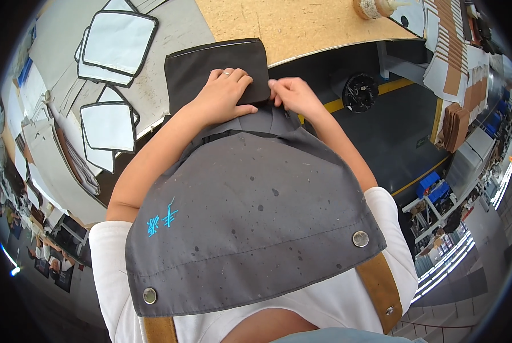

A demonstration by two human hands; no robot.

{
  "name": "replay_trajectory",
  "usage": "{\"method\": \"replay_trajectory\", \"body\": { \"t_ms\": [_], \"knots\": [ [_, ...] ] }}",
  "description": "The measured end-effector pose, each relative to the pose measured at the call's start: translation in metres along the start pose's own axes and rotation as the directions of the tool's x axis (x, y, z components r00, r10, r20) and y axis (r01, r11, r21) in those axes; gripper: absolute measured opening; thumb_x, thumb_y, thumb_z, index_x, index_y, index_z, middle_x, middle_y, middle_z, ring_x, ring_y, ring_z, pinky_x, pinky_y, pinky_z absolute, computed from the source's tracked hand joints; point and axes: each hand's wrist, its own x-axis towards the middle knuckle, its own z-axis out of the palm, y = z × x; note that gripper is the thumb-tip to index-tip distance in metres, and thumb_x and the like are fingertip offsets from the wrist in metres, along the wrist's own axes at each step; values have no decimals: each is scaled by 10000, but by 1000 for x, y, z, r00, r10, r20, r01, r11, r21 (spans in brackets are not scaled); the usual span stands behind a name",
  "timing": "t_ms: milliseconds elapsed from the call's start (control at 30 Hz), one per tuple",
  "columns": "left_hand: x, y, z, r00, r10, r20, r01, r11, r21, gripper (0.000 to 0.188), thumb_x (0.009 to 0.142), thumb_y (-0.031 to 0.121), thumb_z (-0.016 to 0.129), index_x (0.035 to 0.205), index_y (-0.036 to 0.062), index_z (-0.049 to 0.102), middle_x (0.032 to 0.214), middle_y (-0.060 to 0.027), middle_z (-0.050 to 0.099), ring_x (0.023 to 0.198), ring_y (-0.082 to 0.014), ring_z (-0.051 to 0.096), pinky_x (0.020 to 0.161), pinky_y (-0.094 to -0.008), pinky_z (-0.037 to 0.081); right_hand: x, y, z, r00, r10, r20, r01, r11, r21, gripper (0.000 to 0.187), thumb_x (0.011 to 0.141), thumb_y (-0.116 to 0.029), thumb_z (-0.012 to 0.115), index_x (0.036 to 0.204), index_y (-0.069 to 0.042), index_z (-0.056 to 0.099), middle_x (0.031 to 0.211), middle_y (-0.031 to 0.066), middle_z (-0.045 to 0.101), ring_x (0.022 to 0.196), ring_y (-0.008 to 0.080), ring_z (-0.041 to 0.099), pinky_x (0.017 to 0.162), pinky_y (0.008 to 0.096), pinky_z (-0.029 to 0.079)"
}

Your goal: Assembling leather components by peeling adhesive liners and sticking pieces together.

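While the black panel (216,64) is being steadied over the near edge of the counter (302,28) by the open left hand (228,94), its right edge is seemingly being worked by the curled right hand (290,94), grip unclear; firm bracing is being called for next.

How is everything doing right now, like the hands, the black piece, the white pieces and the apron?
Left hand: resting on the black piece, thumb spread.
Right hand: fingers curled at the black piece's right edge; grip unclear.
Black piece: under the left hand.
White pieces: lying in loose, overlapping piles.
Apron: worn, dark-spotted.
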Motion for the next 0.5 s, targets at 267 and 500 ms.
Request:
{"method": "replay_trajectory", "body": {
  "t_ms": [267,500],
  "knots": [
    [13,-15,15,982,-52,-180,79,985,151,418,853,298,546,1166,27,492,1275,-104,454,1210,-249,398,1005,-409,293,50,-7,-2,802,-421,-423,373,907,-196,156,791,-136,581,878,-6,565,826,145,619,761,274,609,702,360,477],
    [31,-27,26,971,-29,-238,106,942,317,480,870,288,517,1259,21,433,1358,-72,389,1263,-237,352,1025,-386,305,72,-9,15,775,-414,-477,390,908,-155,168,761,-75,601,903,-11,538,816,125,608,753,261,595,700,363,475]
  ]
}}
